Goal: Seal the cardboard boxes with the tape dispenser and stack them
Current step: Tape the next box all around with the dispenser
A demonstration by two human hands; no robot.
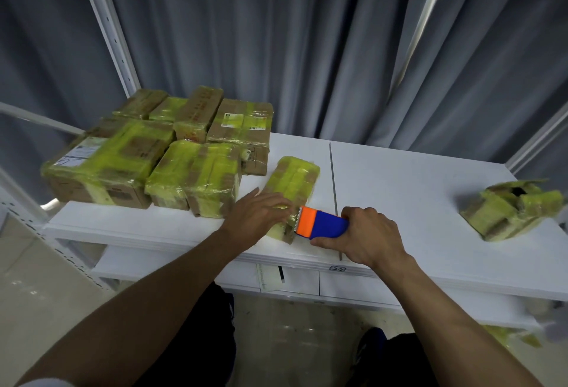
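A small cardboard box (293, 182) wrapped in yellow-green tape lies near the front edge of the white table (415, 202). My left hand (256, 217) presses flat on the box's near end with straight fingers. My right hand (365, 239) grips the blue and orange tape dispenser (321, 223), whose toothed orange end touches the box's near corner. A pile of several taped boxes (172, 153) stands at the table's left.
A crumpled, torn taped box (513, 210) lies at the table's right edge. Grey curtains (307, 48) hang behind, with white shelf posts (107, 27) on both sides. A lower shelf (307, 285) sits under the tabletop, above my legs.
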